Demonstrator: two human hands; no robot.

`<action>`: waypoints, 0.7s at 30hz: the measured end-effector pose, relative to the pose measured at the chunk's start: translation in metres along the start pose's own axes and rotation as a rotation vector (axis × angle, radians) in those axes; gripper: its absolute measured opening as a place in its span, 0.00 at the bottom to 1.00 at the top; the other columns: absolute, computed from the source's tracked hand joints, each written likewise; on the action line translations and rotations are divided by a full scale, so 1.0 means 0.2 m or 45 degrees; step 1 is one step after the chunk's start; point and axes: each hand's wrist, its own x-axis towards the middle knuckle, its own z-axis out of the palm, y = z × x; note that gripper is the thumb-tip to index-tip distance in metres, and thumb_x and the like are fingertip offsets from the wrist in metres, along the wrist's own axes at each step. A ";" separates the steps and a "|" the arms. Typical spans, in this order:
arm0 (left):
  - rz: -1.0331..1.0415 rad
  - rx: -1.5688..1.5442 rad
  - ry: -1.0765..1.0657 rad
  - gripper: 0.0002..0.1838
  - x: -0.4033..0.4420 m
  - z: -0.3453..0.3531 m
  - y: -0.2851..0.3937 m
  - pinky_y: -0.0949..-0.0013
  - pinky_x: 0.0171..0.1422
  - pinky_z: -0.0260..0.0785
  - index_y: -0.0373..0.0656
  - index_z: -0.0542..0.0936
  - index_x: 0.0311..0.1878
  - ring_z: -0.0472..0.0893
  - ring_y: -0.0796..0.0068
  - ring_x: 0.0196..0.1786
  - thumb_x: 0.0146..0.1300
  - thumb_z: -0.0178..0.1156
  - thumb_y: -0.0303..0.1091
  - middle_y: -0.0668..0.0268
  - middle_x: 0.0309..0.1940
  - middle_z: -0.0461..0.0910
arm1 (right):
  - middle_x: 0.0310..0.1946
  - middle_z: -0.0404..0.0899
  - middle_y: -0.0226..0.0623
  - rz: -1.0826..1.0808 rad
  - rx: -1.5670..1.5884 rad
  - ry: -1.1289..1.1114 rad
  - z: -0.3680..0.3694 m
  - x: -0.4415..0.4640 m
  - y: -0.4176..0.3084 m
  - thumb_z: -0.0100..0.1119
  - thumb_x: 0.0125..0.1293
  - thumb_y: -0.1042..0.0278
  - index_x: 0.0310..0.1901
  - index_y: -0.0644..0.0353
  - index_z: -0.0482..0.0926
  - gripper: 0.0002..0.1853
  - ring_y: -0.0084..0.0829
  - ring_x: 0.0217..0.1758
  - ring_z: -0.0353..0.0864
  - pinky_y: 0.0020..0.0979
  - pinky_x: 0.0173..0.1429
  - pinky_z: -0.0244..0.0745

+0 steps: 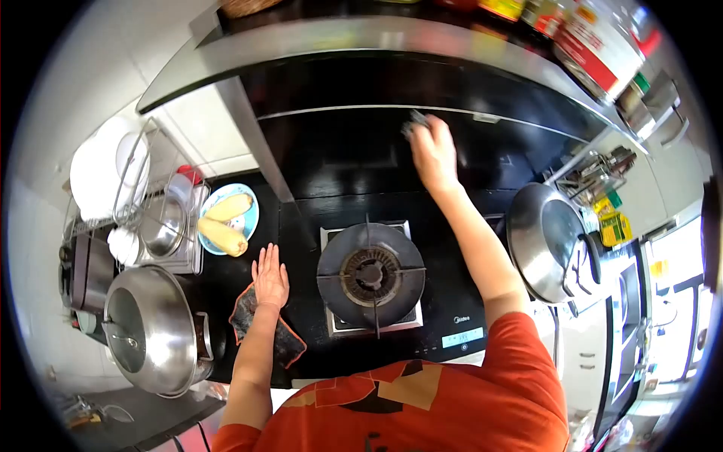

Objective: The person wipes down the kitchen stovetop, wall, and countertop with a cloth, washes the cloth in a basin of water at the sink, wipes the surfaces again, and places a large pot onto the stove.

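Note:
My right hand (435, 154) is stretched far forward against the black panel (339, 143) behind the stove. Its fingers are closed on a small grey wad (413, 124), blurred, perhaps a cloth or scourer. Lying flat with fingers out, my left hand (269, 280) rests on the black stove top, left of the burner. Under and beside its wrist is a dark cloth (256, 331) with an orange edge. The gas burner (370, 275) has a round black pan support and carries no pot.
Peeled pale vegetables (224, 233) lie in a blue bowl (252, 200). A lidded steel pot (154, 331) stands at left, a lidded wok (542, 241) at right. A dish rack (143, 203) is back left. Overhead runs a shelf (376, 38) with bottles and a tin (599, 49).

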 end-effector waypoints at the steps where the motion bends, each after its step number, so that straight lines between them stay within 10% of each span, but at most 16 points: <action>1: 0.002 0.004 0.004 0.29 -0.01 0.01 0.00 0.53 0.80 0.41 0.46 0.58 0.74 0.54 0.62 0.78 0.71 0.47 0.36 0.64 0.75 0.58 | 0.44 0.76 0.51 -0.045 0.045 0.009 -0.01 0.13 -0.06 0.58 0.54 0.74 0.38 0.62 0.76 0.09 0.49 0.43 0.77 0.44 0.44 0.75; 7: -0.014 0.100 -0.081 0.30 -0.03 0.03 -0.02 0.48 0.79 0.44 0.47 0.56 0.75 0.53 0.62 0.78 0.72 0.47 0.38 0.65 0.76 0.56 | 0.29 0.71 0.40 -0.385 -0.023 0.047 -0.05 0.56 -0.04 0.58 0.51 0.71 0.33 0.55 0.74 0.07 0.40 0.35 0.75 0.41 0.41 0.71; 13: 0.017 -0.061 -0.094 0.33 -0.07 0.02 0.02 0.48 0.77 0.48 0.44 0.55 0.76 0.55 0.55 0.77 0.70 0.50 0.39 0.57 0.75 0.57 | 0.44 0.78 0.45 0.137 -0.409 0.467 -0.41 0.31 0.72 0.63 0.52 0.74 0.46 0.63 0.79 0.17 0.49 0.49 0.77 0.45 0.53 0.75; 18: 0.363 -0.410 0.166 0.33 0.15 -0.41 0.50 0.56 0.76 0.53 0.35 0.58 0.73 0.62 0.46 0.73 0.66 0.55 0.31 0.47 0.72 0.59 | 0.34 0.84 0.51 1.051 -0.496 0.907 -0.75 0.21 1.39 0.64 0.54 0.69 0.31 0.64 0.85 0.08 0.49 0.40 0.82 0.44 0.47 0.77; 21: 0.560 -0.330 0.285 0.34 0.34 -0.54 0.78 0.54 0.77 0.52 0.35 0.58 0.73 0.61 0.47 0.74 0.66 0.56 0.30 0.48 0.73 0.59 | 0.29 0.79 0.53 0.824 -0.791 0.801 -0.60 0.25 1.34 0.60 0.57 0.66 0.28 0.67 0.79 0.11 0.54 0.34 0.79 0.49 0.40 0.75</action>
